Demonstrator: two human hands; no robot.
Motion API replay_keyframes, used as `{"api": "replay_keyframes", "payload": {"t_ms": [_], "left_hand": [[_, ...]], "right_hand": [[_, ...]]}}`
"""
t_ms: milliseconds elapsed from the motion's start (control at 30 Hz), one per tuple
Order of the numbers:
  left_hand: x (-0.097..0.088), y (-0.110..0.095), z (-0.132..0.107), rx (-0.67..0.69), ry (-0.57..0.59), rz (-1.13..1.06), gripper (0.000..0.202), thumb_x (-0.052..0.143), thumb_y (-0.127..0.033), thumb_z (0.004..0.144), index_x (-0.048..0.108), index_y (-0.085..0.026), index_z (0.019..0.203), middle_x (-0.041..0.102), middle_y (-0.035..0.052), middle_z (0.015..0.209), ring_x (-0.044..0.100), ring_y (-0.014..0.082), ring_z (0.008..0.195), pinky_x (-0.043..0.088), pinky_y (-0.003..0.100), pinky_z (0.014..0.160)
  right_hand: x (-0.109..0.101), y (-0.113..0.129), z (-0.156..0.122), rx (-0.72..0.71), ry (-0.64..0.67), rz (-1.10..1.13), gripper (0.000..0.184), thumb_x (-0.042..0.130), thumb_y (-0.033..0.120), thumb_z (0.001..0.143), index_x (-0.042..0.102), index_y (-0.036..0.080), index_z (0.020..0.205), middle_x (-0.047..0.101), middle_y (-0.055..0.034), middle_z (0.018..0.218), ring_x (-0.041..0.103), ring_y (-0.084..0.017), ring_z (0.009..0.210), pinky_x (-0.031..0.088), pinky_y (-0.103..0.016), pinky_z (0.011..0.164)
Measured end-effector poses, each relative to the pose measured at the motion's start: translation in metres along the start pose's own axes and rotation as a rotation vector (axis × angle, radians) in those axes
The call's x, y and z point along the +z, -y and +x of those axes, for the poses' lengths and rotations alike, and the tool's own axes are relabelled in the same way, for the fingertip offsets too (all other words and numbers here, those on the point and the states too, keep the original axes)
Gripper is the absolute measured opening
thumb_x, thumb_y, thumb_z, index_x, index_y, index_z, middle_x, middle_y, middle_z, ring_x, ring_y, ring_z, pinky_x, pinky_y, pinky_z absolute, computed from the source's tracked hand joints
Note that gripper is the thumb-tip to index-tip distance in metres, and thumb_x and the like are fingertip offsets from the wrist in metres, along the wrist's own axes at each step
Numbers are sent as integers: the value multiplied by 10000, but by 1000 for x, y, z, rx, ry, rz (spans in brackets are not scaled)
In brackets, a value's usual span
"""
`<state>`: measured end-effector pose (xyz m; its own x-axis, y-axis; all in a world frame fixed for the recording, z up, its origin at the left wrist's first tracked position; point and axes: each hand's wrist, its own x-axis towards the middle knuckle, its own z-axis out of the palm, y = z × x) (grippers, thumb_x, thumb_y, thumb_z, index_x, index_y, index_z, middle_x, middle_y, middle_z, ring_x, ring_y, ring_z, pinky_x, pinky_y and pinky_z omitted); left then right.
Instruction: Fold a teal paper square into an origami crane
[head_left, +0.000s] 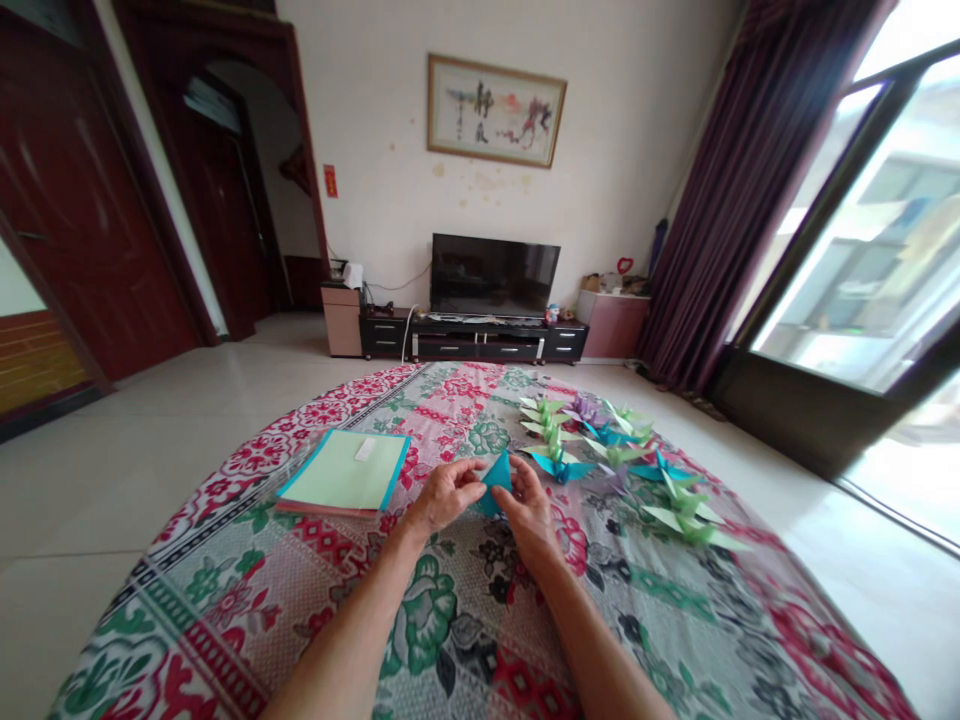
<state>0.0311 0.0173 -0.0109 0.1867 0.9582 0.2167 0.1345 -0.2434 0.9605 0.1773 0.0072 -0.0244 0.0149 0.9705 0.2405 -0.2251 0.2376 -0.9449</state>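
Observation:
A small piece of folded blue paper (496, 483) is held up between both hands, just above the patterned tablecloth (427, 610). Its top comes to a point. My left hand (448, 494) pinches the paper's left side between thumb and fingers. On the other side, my right hand (529, 503) grips the right edge, its thumb across the front. The fingertips behind the paper are partly hidden. Right of my right hand stand several folded paper cranes (618, 455) in green, blue and purple, the nearest being a blue crane (561, 467).
Left of my hands lies a stack of square paper (341, 472), light green on top with blue beneath, and a small white slip (366, 449) rests on it. Beyond the round table are a television (495, 275) on a dark cabinet (478, 340) and a purple curtain (750, 200).

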Motion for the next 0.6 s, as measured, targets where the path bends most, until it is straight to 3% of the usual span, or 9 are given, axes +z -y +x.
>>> {"api": "replay_keyframes", "payload": {"t_ms": [233,433,600], "left_hand": [[2,2,2,-10,-53,43,254,595,-301,696,716,-144,854,664,28,696,546,149,623,409,248,599],[2,3,0,-47,-17,-29,264,603,-312,692,713,-133,852,620,11,628,476,112,543,357,222,521],[3,3,0,-103,-98,-114,315,636,-354,658,694,-114,854,553,-16,538,427,91,488,324,213,481]], "right_hand": [[-2,-6,0,33,123,-12,420,657,384,669,579,194,1035,663,-30,860,606,-173,720,496,-291,638],[-3,-6,0,49,97,-19,382,632,444,700,606,189,983,660,-13,750,579,-146,614,462,-251,543],[-2,-4,-2,68,144,-34,353,683,407,658,616,200,936,634,16,650,545,-123,530,438,-232,489]]}}
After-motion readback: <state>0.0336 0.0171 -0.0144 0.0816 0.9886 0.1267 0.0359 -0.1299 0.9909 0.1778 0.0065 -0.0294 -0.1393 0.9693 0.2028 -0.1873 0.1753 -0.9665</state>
